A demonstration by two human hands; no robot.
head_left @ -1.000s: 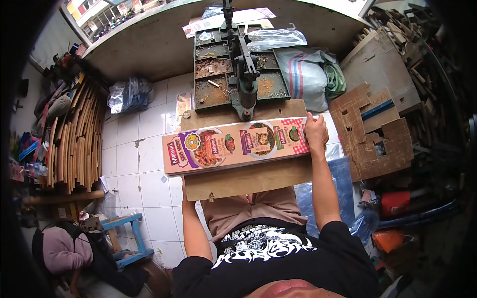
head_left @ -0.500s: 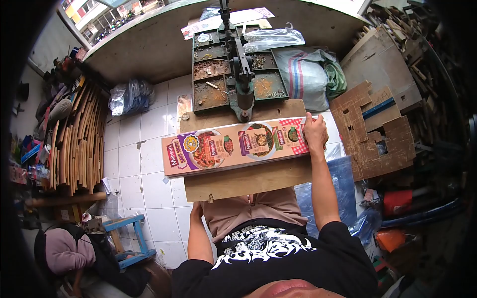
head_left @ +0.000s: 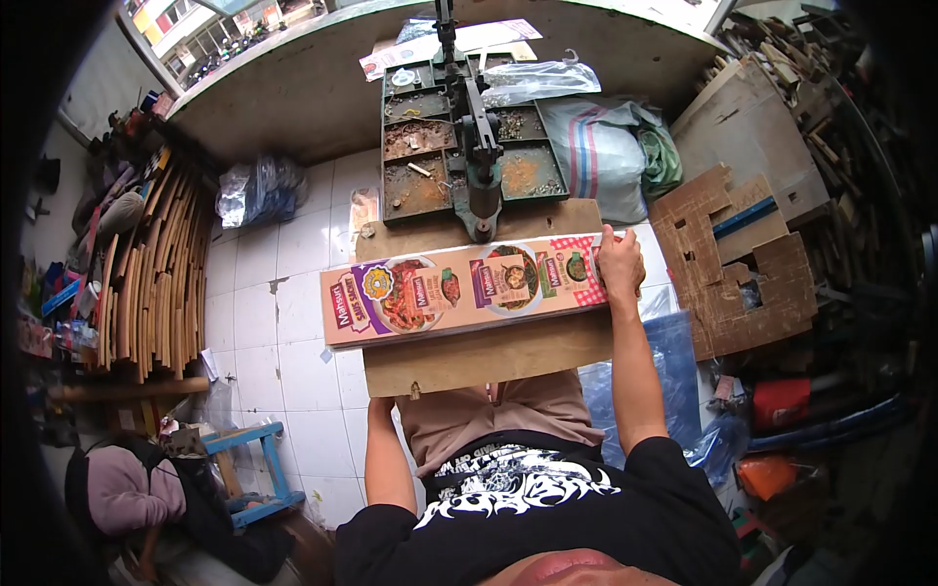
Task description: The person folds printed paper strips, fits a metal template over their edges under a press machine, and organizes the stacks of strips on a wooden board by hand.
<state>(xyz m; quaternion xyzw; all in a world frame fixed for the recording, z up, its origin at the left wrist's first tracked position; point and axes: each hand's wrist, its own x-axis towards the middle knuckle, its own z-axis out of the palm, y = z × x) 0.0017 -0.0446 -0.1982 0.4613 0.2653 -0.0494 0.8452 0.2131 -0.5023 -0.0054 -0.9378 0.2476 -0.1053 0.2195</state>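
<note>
A long stack of printed cardboard sheets [head_left: 454, 293] with food pictures lies across a brown wooden board [head_left: 489, 366] in front of me. My right hand [head_left: 620, 264] is closed around the stack's right end, fingers hidden beneath or behind the edge. My left forearm [head_left: 388, 464] reaches forward, and the board covers the left hand completely. Just beyond the stack stands a dark metal hand press [head_left: 481, 146], its post foot close to the stack's far edge.
Behind the press is a green compartment tray [head_left: 415, 190] with small metal bits. A white sack [head_left: 596, 156] and cut wooden panels [head_left: 703, 293] stand at right. Wooden strips [head_left: 147, 283] lean at left, near a blue frame [head_left: 274, 469]. Another person's sleeve [head_left: 127, 488] shows lower left.
</note>
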